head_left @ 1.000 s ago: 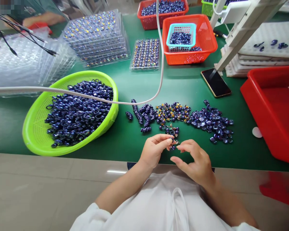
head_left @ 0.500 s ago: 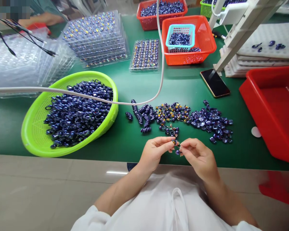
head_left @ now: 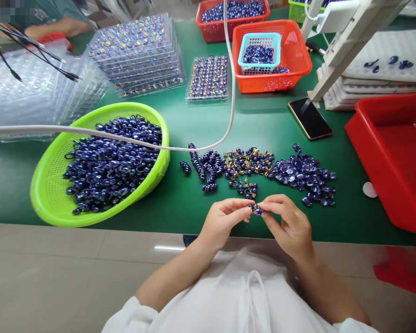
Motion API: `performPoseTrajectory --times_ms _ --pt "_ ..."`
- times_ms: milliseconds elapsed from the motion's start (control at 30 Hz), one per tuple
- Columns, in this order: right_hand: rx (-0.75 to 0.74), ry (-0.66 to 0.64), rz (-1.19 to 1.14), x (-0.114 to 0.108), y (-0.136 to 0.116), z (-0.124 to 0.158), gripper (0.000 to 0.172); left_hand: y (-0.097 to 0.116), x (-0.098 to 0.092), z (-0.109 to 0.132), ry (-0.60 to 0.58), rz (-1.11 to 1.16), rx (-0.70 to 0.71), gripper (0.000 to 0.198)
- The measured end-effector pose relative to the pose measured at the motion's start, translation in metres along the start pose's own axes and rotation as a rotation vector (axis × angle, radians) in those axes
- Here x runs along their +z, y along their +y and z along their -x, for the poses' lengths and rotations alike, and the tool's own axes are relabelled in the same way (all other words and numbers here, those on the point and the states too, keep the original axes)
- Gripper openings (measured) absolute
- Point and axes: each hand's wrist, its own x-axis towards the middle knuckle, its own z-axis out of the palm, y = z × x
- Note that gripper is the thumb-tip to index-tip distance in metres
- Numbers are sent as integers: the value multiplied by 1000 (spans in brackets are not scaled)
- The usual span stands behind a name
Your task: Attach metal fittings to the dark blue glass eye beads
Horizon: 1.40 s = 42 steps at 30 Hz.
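Note:
Above the table's front edge, my left hand (head_left: 221,221) pinches a small glossy dark-blue piece (head_left: 258,211) between thumb and fingertips. It has a rounded end, and the fingers hide part of it. From the other side my right hand (head_left: 287,225) closes thumb and fingers on the same piece. Just beyond the fingertips lies a little group of assembled-looking pieces (head_left: 244,188). Behind it spreads a pile of dark-blue pieces with gold-coloured parts (head_left: 247,162). Flat glossy dark-blue caps (head_left: 300,175) are heaped to the right, and rows of stacked dark-blue pieces (head_left: 211,166) lie to the left.
A lime-green basket (head_left: 43,194) full of dark-blue pieces stands at left. A white cable (head_left: 135,141) hangs across it. Behind are stacked clear trays (head_left: 138,60) and an orange basket (head_left: 298,64). At right are a phone (head_left: 310,119) and a red bin (head_left: 377,162).
My right hand has moved slightly up and inward, closer to the left fingertips. The rounded end, which hung below the fingers, is now up between both hands.

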Motion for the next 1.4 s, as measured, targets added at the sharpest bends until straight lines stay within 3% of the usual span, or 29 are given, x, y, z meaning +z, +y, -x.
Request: performPoseTrajectory --times_ms 167,733,833,1033,1167,1267,1400 --pt "-139 -3 18 3 -1 1 42 -2 -1 0 32 -34 29 22" --pt "-167 31 174 8 -1 -1 37 1 3 6 48 -140 95 19" --pt "-180 52 192 10 -2 -2 34 -1 2 6 43 -202 158 18" --pt "-201 61 210 13 -4 -3 30 -6 -4 6 22 -474 436 16" --pt "-214 42 232 11 -6 -3 30 -8 -5 5 -7 -501 467 16" --pt "-179 29 193 10 -6 -4 28 -9 -5 5 -32 -436 417 15" --pt "10 26 115 11 -7 -5 20 -8 -4 4 -51 -403 403 14"
